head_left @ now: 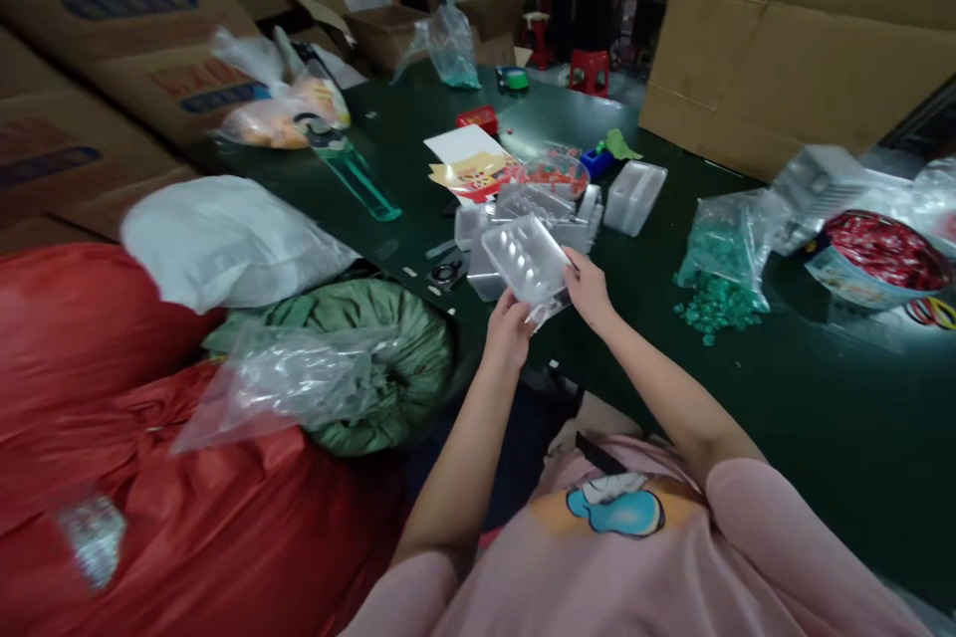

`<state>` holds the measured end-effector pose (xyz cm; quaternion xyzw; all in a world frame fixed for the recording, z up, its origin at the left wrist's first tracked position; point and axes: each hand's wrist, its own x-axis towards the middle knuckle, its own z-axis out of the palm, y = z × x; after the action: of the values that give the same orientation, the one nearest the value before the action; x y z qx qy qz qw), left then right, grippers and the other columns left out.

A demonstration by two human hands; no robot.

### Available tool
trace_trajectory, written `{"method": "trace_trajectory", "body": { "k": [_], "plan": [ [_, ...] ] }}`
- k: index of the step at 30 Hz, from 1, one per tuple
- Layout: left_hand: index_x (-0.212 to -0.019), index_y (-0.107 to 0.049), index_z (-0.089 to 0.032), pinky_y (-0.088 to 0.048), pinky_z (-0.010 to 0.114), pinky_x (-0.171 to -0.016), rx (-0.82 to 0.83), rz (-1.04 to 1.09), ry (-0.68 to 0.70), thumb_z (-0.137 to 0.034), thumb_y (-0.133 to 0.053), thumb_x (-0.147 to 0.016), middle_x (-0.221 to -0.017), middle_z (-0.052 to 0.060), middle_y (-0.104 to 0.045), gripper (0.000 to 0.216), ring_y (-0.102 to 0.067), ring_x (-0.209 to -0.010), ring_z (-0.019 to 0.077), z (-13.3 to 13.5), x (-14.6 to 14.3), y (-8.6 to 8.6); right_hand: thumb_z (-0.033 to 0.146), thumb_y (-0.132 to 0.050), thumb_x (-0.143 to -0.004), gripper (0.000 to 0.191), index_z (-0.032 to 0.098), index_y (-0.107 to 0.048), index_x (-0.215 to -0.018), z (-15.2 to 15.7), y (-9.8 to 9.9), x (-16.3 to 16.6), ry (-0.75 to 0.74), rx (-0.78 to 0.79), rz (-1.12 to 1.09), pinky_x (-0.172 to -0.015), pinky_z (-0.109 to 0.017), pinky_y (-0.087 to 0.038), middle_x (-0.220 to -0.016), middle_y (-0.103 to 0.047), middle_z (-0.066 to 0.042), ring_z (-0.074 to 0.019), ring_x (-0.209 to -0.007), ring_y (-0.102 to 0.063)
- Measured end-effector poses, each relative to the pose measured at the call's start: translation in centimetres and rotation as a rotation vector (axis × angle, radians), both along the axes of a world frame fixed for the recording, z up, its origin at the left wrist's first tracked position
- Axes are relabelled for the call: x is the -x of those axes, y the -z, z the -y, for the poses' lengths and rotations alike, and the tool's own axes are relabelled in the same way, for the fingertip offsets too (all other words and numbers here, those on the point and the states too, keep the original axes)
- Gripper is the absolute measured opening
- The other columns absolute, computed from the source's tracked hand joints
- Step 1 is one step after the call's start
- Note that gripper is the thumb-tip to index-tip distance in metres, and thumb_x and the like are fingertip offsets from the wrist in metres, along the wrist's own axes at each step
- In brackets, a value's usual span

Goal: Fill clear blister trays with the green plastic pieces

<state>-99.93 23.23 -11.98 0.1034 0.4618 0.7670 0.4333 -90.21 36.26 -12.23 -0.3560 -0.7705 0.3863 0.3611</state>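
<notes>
Head view: my left hand and right hand are apart, each pinching an edge of one clear tray, left at the near side, right at the right side. Tray sits above the table, just before the piled trays.
Risk: fingertip hold looks light; smooth plastic might slip or flex if pulled unevenly. A low forward push could topple the pile. A rightward elbow swing might scatter the loose green bits.
Orientation: tilted, dimpled face up; long axis appears to run far-left to near-right.
</notes>
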Motion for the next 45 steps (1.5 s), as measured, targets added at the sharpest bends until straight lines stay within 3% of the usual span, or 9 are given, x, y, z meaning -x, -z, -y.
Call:
{"method": "trace_trajectory", "body": {
  "k": [3, 7, 12, 16, 19, 22, 28, 38, 45],
  "plan": [
    [-0.098, -0.063, -0.020, -0.055, 0.032, -0.075, -0.088, -0.028, 0.163, -0.039, -0.077, -0.069, -0.099, 0.005, -0.068, 0.038, -0.066, -0.086, 0.0187, 1.5, -4.5, 0.7, 0.021, -0.044, -0.089, 0.040, 0.019, -0.060, -0.126, 2.9, 2.0, -6.7, -0.032, 0.183, -0.112, -0.095, -0.032, -0.048, -0.114, -0.069, -0.007, -0.0186, -0.102, -0.064],
    [-0.117, -0.057, -0.027, -0.052, 0.037, -0.094, -0.078, -0.124, 0.184, -0.050, -0.072, -0.076, -0.126, 0.008, -0.061, 0.050, -0.061, -0.114, 0.0234, 1.2, -12.5, 4.2, 0.019, -0.049, -0.083, 0.047, 0.021, -0.058, -0.129, 7.3, 6.1, -15.2, -0.013, 0.465, -0.057, -0.082, -0.032, -0.052, -0.092, -0.072, -0.003, -0.0175, -0.080, -0.065],
    [-0.146, -0.035, -0.034, -0.044, 0.036, -0.107, 0.072, -0.352, 0.230, -0.046, -0.055, -0.086, -0.153, 0.004, -0.040, 0.065, -0.045, -0.136, 0.0238, 0.0, -19.8, 8.6, 0.010, -0.049, -0.078, 0.053, 0.022, -0.061, -0.127, 8.8, 8.8, -23.1, -0.068, 0.440, 0.220, -0.092, -0.036, -0.049, -0.107, -0.071, -0.005, -0.0212, -0.096, -0.065],
    [-0.137, -0.047, -0.028, -0.025, 0.038, -0.120, 0.088, -0.733, 0.240, -0.042, -0.052, -0.089, -0.158, 0.004, -0.031, 0.051, -0.027, -0.147, 0.0232, -0.7, -20.6, 8.5, 0.010, -0.051, -0.079, 0.038, 0.019, -0.069, -0.112, 7.2, 8.3, -26.0, -0.035, 0.276, 0.288, -0.100, -0.040, -0.044, -0.111, -0.068, -0.012, -0.0240, -0.105, -0.061],
    [-0.119, -0.056, -0.023, -0.024, 0.045, -0.119, 0.112, -0.899, 0.282, -0.044, -0.060, -0.085, -0.154, 0.011, -0.036, 0.040, -0.030, -0.145, 0.0266, -2.0, -20.5, 7.6, 0.016, -0.048, -0.084, 0.035, 0.019, -0.068, -0.112, 6.2, 7.8, -27.1, -0.018, 0.413, 0.090, -0.092, -0.037, -0.049, -0.106, -0.068, -0.009, -0.0200, -0.095, -0.063],
    [-0.114, -0.056, -0.022, -0.034, 0.046, -0.112, 0.116, -0.903, 0.358, -0.043, -0.066, -0.081, -0.147, 0.013, -0.044, 0.040, -0.042, -0.137, 0.0281, -3.7, -20.9, 7.0, 0.029, -0.049, -0.088, 0.033, 0.021, -0.065, -0.115, 6.0, 7.4, -28.1, -0.025, 0.656, -0.099, -0.078, -0.032, -0.051, -0.099, -0.069, -0.005, -0.0170, -0.084, -0.063],
    [-0.141, -0.043, -0.026, -0.041, 0.045, -0.102, 0.172, -0.967, 0.625, -0.036, -0.070, -0.076, -0.140, 0.011, -0.053, 0.072, -0.052, -0.120, 0.0279, -6.3, -22.0, 5.2, 0.043, -0.062, -0.082, 0.027, 0.021, -0.069, -0.097, 5.7, 5.8, -29.7, 0.069, 0.630, -0.246, -0.077, -0.029, -0.046, -0.094, -0.067, -0.003, -0.0167, -0.085, -0.058],
    [-0.106, -0.064, -0.021, -0.047, 0.033, -0.087, 0.173, -1.008, 0.723, -0.027, -0.062, -0.077, -0.100, 0.004, -0.064, 0.030, -0.059, -0.092, 0.0190, -9.4, -24.5, 5.0, 0.045, -0.085, -0.058, 0.039, 0.017, -0.063, -0.074, 3.3, 5.5, -31.9, -0.012, 1.262, -0.427, -0.057, -0.020, -0.038, -0.062, -0.061, 0.003, -0.0080, -0.059, -0.055],
    [-0.102, -0.065, -0.022, -0.047, 0.029, -0.076, 0.155, -0.963, 0.698, -0.024, -0.064, -0.073, -0.092, 0.002, -0.064, 0.028, -0.058, -0.084, 0.0177, -10.3, -25.8, 5.8, 0.031, -0.085, -0.058, 0.028, 0.016, -0.067, -0.074, 2.2, 4.8, -33.7, -0.014, 1.335, -0.407, -0.055, -0.017, -0.041, -0.062, -0.065, 0.002, -0.0075, -0.059, -0.060]
  ]
}}
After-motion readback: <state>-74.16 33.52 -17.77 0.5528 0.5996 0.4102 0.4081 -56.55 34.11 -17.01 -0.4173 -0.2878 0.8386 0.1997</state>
